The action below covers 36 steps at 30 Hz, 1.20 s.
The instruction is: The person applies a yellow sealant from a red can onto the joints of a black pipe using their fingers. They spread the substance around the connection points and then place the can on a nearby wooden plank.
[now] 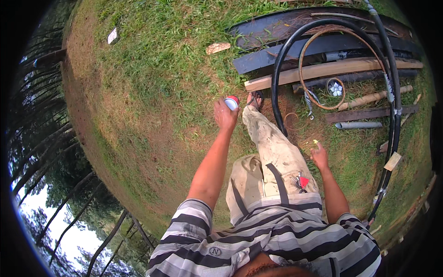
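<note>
The left arm [208, 171] reaches up and slightly right from a striped short sleeve [190, 227], its forearm angled away from the body. At its end the left hand [224, 117] is bent around a small round container [232, 102], the fingers on its left side and the back of the hand partly turned to the camera. The grip is narrow and firmly wrapped, with the container held in it above the grass [154, 124]. The container has a red side, showing along its upper right, and a pale, whitish round face turned up toward the camera; whether that face is an open mouth or a closed end, I cannot tell. It sits tilted, just left of the person's sandaled foot [254, 100].

Between the arms are light, stained trousers [281, 152] with dark straps lying over them, and a red tag [302, 181] hangs with some keys near the waist.

The right arm [336, 194] is bent closer to the body, its forearm rising up and left. The right hand [319, 158] is beside the trouser leg, fingers curled in, the tips drawn together in a narrow pinch. At those tips is a small yellowish piece [315, 141], irregular in outline and too small to identify; it appears to be held there. Farther right and above, a black hose [278, 76] loops over a pale wooden beam [332, 71], with a thinner brown ring [301, 69] inside the loop.
</note>
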Tool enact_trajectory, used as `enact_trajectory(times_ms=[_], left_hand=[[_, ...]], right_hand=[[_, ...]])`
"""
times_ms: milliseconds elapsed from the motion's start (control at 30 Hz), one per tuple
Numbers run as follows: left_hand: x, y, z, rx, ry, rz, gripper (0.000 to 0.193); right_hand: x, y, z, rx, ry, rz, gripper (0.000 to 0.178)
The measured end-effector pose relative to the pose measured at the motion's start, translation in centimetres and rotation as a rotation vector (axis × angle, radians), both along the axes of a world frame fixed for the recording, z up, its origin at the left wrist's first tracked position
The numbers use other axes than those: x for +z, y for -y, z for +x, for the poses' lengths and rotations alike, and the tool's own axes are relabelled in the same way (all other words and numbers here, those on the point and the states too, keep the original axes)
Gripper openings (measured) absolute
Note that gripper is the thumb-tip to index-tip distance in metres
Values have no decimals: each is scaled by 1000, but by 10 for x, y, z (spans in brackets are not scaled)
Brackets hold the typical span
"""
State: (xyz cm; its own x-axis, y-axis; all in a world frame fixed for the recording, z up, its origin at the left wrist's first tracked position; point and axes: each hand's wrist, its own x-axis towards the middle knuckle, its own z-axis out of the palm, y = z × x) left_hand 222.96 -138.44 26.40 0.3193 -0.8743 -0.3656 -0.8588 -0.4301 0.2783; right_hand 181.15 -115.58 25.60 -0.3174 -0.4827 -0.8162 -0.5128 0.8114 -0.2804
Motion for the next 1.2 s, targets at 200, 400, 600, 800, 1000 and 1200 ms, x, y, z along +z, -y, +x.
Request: enact_trajectory(times_ms=[200, 400, 600, 800, 1000, 1200], left_hand=[[-166, 170, -56, -284, -68, 3, 77], [-190, 188, -54, -364, -2, 100, 97], [-165, 226, -67, -488, -180, -471, 102], [-199, 257, -106, -725, -183, -615, 108], [-246, 247, -102, -864, -277, -266, 100], [-139, 235, -77, -1189, -775, -225, 91]], right_hand=[[0, -96, 49, -337, 37, 218, 65], [23, -97, 137, -700, 123, 341, 67], [29, -64, 198, -857, 137, 339, 67], [20, -34, 222, -952, 79, 331, 66], [25, -17, 276, -1135, -27, 295, 63], [56, 30, 345, -943, -113, 217, 58]])
